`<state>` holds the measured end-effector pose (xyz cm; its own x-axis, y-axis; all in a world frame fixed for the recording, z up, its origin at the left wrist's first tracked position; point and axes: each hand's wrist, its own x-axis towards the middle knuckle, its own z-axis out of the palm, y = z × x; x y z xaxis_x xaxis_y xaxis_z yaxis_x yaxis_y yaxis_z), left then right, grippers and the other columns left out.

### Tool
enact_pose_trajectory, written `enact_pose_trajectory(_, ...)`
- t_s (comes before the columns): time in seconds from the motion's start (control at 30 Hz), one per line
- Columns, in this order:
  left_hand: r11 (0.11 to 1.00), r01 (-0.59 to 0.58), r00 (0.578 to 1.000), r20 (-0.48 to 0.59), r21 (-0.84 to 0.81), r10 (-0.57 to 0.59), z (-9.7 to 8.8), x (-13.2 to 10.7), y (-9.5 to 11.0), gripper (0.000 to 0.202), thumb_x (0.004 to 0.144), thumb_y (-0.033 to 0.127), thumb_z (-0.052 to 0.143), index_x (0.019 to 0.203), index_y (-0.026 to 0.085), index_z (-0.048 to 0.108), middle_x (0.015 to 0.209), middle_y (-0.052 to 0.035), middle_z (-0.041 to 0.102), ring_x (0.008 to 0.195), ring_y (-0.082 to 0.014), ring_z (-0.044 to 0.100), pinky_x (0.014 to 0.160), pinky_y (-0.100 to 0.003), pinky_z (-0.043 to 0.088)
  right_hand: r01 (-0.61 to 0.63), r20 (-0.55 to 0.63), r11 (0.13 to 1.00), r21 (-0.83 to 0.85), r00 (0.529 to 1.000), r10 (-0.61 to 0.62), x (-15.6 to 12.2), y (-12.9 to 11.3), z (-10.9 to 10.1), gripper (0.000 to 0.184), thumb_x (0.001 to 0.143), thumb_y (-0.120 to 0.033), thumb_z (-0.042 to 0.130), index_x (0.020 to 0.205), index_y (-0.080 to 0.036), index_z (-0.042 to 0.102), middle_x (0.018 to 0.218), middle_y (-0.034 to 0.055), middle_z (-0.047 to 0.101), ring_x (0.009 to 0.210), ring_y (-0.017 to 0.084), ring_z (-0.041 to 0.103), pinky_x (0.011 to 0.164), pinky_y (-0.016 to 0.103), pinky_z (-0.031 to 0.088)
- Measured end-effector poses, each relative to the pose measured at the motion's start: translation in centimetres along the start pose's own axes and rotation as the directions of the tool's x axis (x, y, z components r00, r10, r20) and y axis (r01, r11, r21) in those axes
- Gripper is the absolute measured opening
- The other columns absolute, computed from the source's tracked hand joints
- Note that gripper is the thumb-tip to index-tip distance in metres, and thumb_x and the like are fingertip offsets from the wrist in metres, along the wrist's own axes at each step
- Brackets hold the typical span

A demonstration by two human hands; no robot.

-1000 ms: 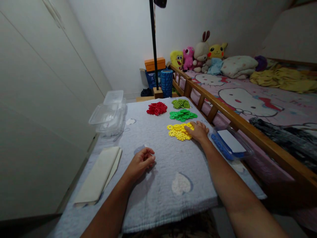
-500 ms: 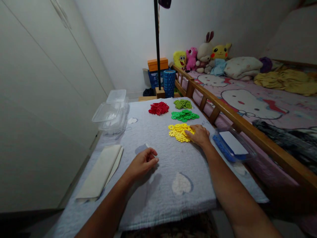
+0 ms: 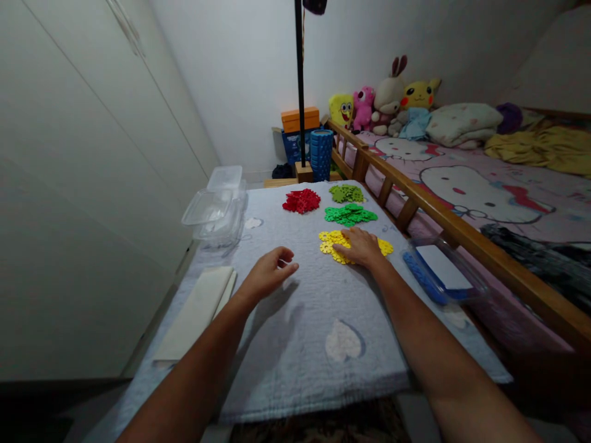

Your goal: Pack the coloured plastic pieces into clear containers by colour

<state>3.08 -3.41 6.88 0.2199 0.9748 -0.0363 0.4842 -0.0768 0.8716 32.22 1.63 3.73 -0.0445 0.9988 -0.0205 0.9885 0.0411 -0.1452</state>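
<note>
Yellow snowflake-shaped plastic discs (image 3: pixel 328 245) lie in a loose pile on the cloth-covered table. My right hand (image 3: pixel 362 247) rests palm down over the middle of this pile, thumb and fingers apart, with discs showing on both sides of it. What lies under the palm is hidden. Over the cloth to the left, my left hand (image 3: pixel 270 272) hovers with its fingers loosely curved and the thumb apart, holding nothing. Beyond the yellow pile are a green pile of discs (image 3: pixel 349 215), a light green pile (image 3: pixel 346 193) and a red pile (image 3: pixel 301 201).
Clear plastic containers (image 3: pixel 213 209) are stacked at the table's left edge, with a folded cream cloth (image 3: pixel 196 314) nearer me. At the right, a clear box with blue pieces (image 3: pixel 422 274) sits by the wooden bed rail (image 3: pixel 418 187). A black pole (image 3: pixel 301 92) stands behind the table.
My right hand has moved left from the pile's right edge onto its middle, uncovering yellow discs on the right. My left hand has moved a little forward and its fingers have parted slightly.
</note>
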Motion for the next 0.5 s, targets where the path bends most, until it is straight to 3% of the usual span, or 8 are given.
enact_pose_trajectory(0.13,0.948,0.033,0.967,-0.231,-0.317,-0.11,-0.5,2.0,-1.0,0.037,0.066,0.045,0.082,0.088,0.018,0.071,0.084,-0.0048,0.069,0.073,-0.0178,0.061,0.064,-0.028,0.046,0.049,-0.013,0.999,-0.007,0.999,-0.049,-0.9,-0.6,0.0,0.061,0.096,-0.068,0.049,0.137,-0.025,0.064,0.136,0.0149,0.064,0.125,0.034,0.058,0.102,0.047,0.043)
enact_pose_trajectory(0.27,0.898,-0.02,0.888,-0.42,-0.44,-0.186,-2.1,2.7,-0.8,0.035,0.064,0.041,0.083,0.085,0.017,0.068,0.083,-0.0017,0.067,0.07,-0.0145,0.059,0.061,-0.025,0.044,0.046,-0.037,0.999,-0.02,0.998,-0.047,-1.1,-1.3,-0.3,0.059,0.096,-0.067,0.049,0.134,-0.026,0.066,0.141,0.0156,0.062,0.129,0.035,0.054,0.107,0.053,0.039)
enact_pose_trajectory(0.37,0.788,-0.042,0.815,-0.478,-0.614,-0.329,-4.0,3.1,-0.3,0.031,0.069,0.039,0.08,0.085,0.018,0.063,0.082,0.0003,0.067,0.065,-0.0112,0.058,0.058,-0.022,0.044,0.061,-0.063,0.998,-0.011,0.996,-0.062,-0.5,-2.4,-0.6,0.062,0.097,-0.066,0.05,0.142,-0.025,0.061,0.156,0.016,0.052,0.14,0.036,0.047,0.113,0.057,0.033)
enact_pose_trajectory(0.5,0.544,-0.066,0.705,-0.425,-0.837,-0.568,-6.6,3.7,-0.2,0.024,0.082,0.036,0.074,0.081,0.018,0.057,0.072,0.0033,0.061,0.054,-0.0063,0.052,0.055,-0.019,0.044,0.127,-0.006,0.992,0.007,0.992,-0.127,0.6,-4.2,-0.8,0.063,0.097,-0.062,0.055,0.147,-0.024,0.057,0.164,0.0172,0.043,0.146,0.036,0.04,0.117,0.06,0.028)
